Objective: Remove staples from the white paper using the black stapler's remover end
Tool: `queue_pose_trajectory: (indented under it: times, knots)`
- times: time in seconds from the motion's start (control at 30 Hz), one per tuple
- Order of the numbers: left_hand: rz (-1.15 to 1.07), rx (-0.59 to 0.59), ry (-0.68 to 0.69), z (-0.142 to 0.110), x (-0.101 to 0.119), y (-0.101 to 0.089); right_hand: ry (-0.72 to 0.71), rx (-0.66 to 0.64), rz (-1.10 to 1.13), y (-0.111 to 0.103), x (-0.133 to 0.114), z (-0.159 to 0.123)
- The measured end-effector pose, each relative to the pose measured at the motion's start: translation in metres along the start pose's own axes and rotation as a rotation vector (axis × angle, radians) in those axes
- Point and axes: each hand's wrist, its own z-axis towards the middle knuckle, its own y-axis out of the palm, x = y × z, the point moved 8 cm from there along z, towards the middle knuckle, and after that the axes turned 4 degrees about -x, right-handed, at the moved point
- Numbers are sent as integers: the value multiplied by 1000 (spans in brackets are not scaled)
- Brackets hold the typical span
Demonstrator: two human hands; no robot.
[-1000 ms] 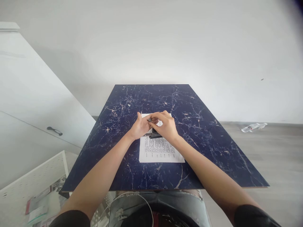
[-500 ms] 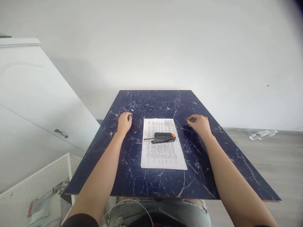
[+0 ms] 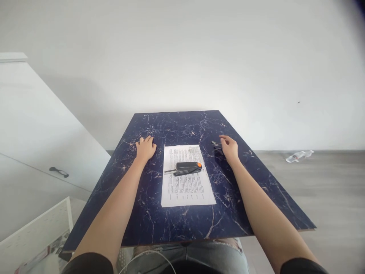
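Observation:
A dark blue marbled table (image 3: 176,224) carries a printed sheet of paper (image 3: 186,186) at its middle. On the sheet lies a black stapler (image 3: 185,168) with an orange end, its tray pulled out to the left. My left hand (image 3: 145,148) rests flat on the table left of the sheet, fingers spread, holding nothing. My right hand (image 3: 229,147) lies right of the sheet with fingers loosely apart, beside a small dark object (image 3: 215,144) on the tabletop.
A white cabinet (image 3: 34,125) with a dark handle (image 3: 58,172) stands at the left. A white perforated board (image 3: 31,236) leans low at the left. A plastic bottle (image 3: 299,155) lies on the grey floor at the right.
Both hands left the stapler over the paper and moved apart to the table's sides. The left hand has flattened; a small dark object now lies by the right hand.

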Motion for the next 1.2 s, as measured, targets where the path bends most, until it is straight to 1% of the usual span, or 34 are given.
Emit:
queue_pose_trajectory:
  times: [0.07,0.1,0.2,0.37,0.47,0.53,0.6,0.7,0.77,0.8,0.93,1.1,1.2]
  knots:
    - [-5,34,0,-1,0,-1,98,75,91,-6,8,-1]
    - [-17,50,9,-2,0,-1,117,80,106,-6,9,-2]
    - [-65,71,50,-4,0,-3,101,55,86,-4,4,-2]
    - [-163,45,71,-11,0,-4,116,56,52,-4,1,-2]
    - [-210,90,83,-24,5,-9,111,53,32,-5,-3,-3]
    - [-202,126,71,-34,7,-12,85,46,7,-4,-9,-3]
    - [-181,116,58,-41,9,-9,24,14,-24,1,-17,-4]
    - [-169,57,56,-46,11,-3,-125,-54,-133,12,-30,-6]
    - [-178,38,46,-45,10,-1,-202,-73,-237,19,-33,-7]
    - [-187,36,37,-45,9,-2,-217,-86,-280,22,-32,-8]
    - [-239,24,25,-42,5,-5,-183,-198,-375,32,-22,-9]
    - [-322,-11,-16,-40,-3,-8,-180,-264,-494,36,-23,-12]
    - [-300,-36,-33,-41,-2,-10,-175,-289,-509,36,-25,-14]
